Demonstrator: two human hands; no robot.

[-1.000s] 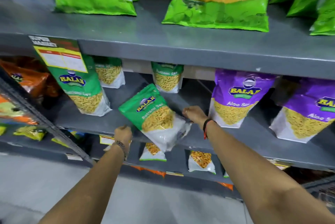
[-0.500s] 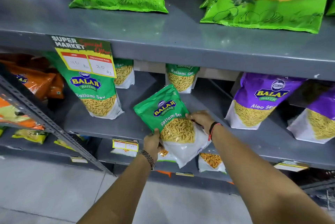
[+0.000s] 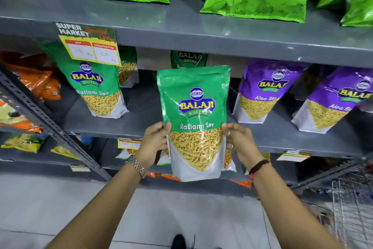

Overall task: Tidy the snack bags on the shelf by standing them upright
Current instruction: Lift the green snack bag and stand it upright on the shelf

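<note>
- While both hands hold it by its sides, the green bag (image 3: 194, 121) hangs straight up in the air, in front of the middle shelf (image 3: 145, 125) and not on it yet.
- The bag's bottom sits lower than the shelf edge, so I think it must go up a bit before it can go in.
- If the bag goes in too low, its bottom could bump the shelf edge and fold.
- If the hands let go too soon, the bag could flop over or drop to the floor (image 3: 60, 206).
- If it goes in too far to one side, it could knock the other green bag (image 3: 96, 89) on the left or the purple bag (image 3: 262, 95) on the right, and both of those lean already.
- The left hand (image 3: 154, 144) grips the bag's left edge, thumb in front, the rest hidden behind.
- The right hand (image 3: 239, 142) grips the right edge the same way, with a ring on one finger.
- Both arms reach up and forward, wrists bent back a little, a watch (image 3: 137, 166) on the left and a dark band (image 3: 259, 166) on the right.
</note>
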